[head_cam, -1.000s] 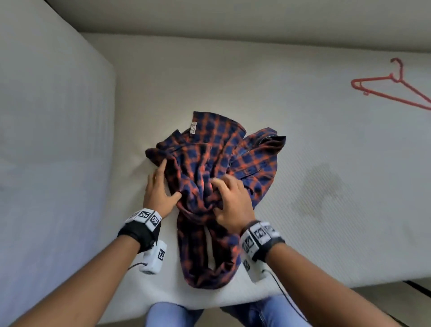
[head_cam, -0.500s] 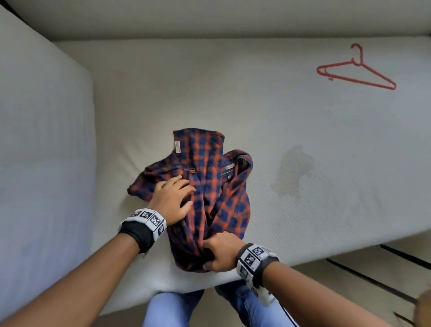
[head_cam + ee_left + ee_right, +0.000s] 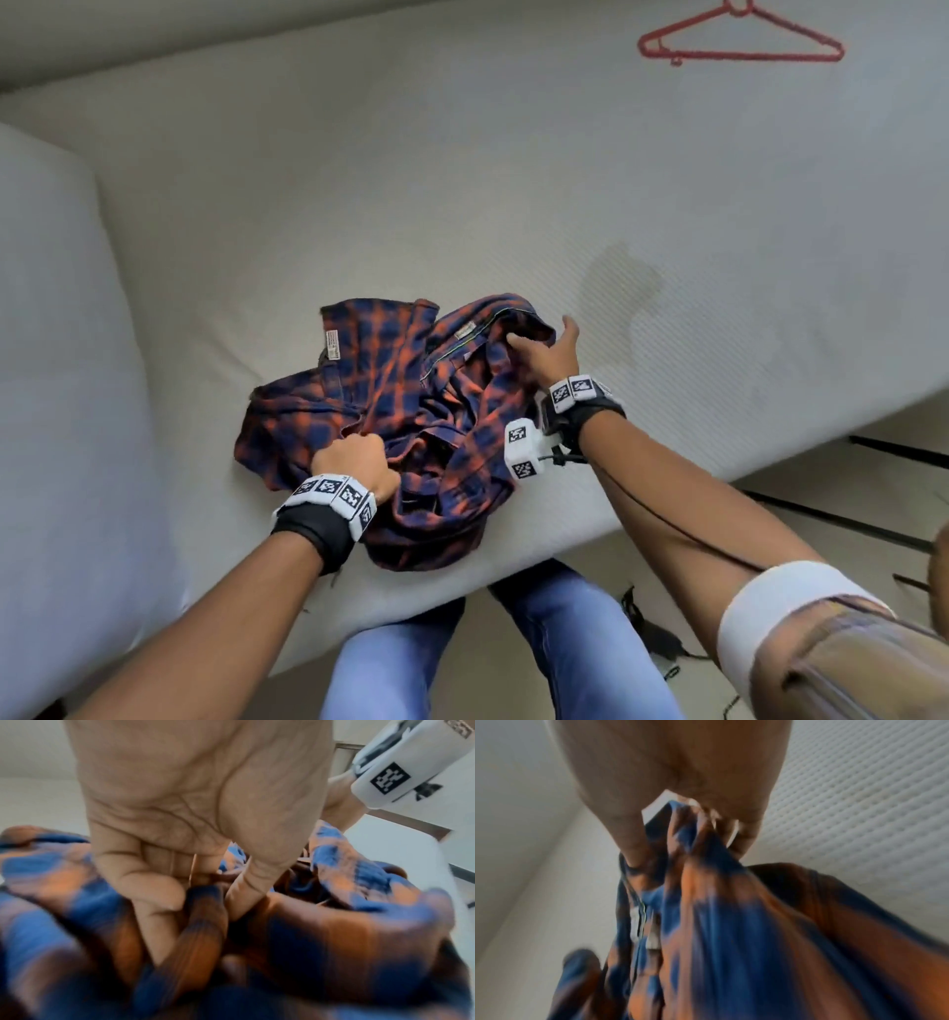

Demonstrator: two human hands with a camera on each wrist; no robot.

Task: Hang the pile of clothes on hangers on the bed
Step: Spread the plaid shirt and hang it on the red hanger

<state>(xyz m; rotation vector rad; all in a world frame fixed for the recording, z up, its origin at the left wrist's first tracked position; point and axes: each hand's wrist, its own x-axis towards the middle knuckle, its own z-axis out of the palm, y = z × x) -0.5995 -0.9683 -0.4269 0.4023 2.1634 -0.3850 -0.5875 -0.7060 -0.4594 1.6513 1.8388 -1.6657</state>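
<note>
Shirt (image 3: 405,411), blue-orange plaid, lies bunched near the bed's (image 3: 462,180) front edge. Versus half a second ago: right hand (image 3: 544,354) has left the hem by the edge and moved up to the far-right fold, by the collar; left hand (image 3: 354,457) dropped from flat on top to a clench. Right thumb and fingers (image 3: 628,833) now pinch fabric; left fingers (image 3: 151,912) curl round a bunched fold. Red hanger (image 3: 739,43) sits well beyond the right hand.
</note>
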